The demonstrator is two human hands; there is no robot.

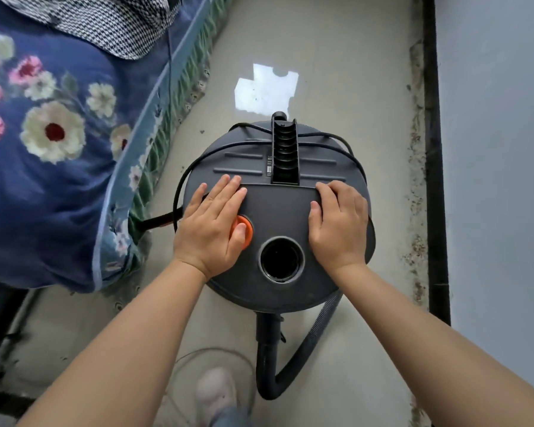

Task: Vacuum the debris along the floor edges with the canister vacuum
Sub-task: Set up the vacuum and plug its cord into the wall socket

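- Dark grey plastic: the canister vacuum (pixel 278 211) stands on the concrete floor (pixel 336 72), seen from above by the head camera, between a bed on the left and a wall on the right.
- The left hand (pixel 211 224) lies flat on the lid, its grip spread, fingers straight; its thumb rests on an orange button (pixel 248 227).
- The right hand (pixel 339 221) rests on the right side of the lid, fingers slightly bent over the rim, holding nothing.
- Between the hands, nearer the person, a round black port (pixel 281 258) opens in the lid.
- A ribbed black handle (pixel 285 152) runs across the far half of the lid, with a black cord (pixel 327 137) wound around the top.
- A grey hose (pixel 318 331) curves from under the canister toward the person.
- Dark debris (pixel 416 143) lines the floor edge beside the black baseboard (pixel 433 149).
- A blue floral blanket (pixel 53 127) hangs over the bed.
- A pale shoe (pixel 215 392) shows at the bottom.
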